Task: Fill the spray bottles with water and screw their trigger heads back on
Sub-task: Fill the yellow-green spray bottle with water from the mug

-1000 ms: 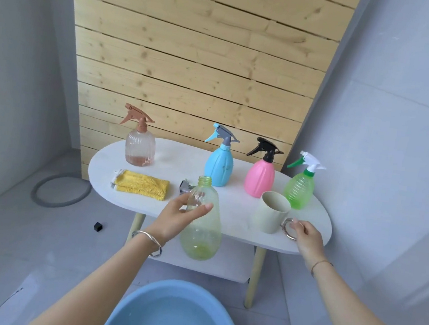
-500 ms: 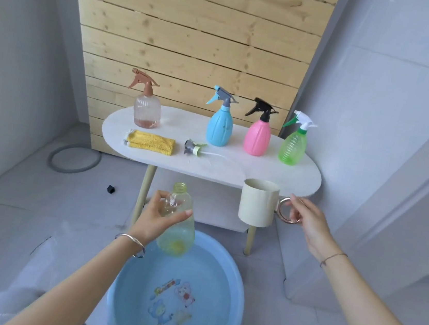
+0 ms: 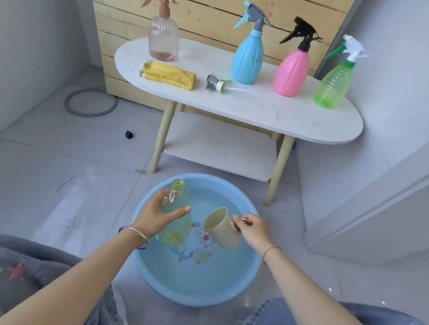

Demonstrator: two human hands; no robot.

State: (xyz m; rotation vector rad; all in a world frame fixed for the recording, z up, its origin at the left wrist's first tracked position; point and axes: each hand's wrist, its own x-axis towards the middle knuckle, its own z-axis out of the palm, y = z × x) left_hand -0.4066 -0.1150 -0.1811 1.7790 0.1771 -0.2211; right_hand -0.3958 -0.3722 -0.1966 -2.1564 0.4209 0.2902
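Four capped spray bottles stand on the white table (image 3: 294,115) across the upper frame, with other items between them: from the left, a clear brownish bottle (image 3: 163,38), a folded yellow cloth (image 3: 168,75), a loose trigger head (image 3: 215,83) lying on its side with its tube trailing right, then a blue bottle (image 3: 247,58), a pink bottle (image 3: 292,73) and a green bottle (image 3: 333,83). Lower centre, over the blue basin (image 3: 192,300) of water on the floor, the left hand (image 3: 156,217) wraps fingers and thumb round the open yellow-green bottle (image 3: 178,226), which is headless and tilted, its neck toward the table. Just to its right, a cream cup (image 3: 220,229) tips its mouth toward the bottle, and the right hand (image 3: 254,232) pinches it by the handle. Whether the cup touches the water I cannot tell. The step looks like scooping water to fill this bottle. Next, the cup probably needs dipping and lifting, its lip lined up over the narrow neck, and a slow pour with the bottle held upright.
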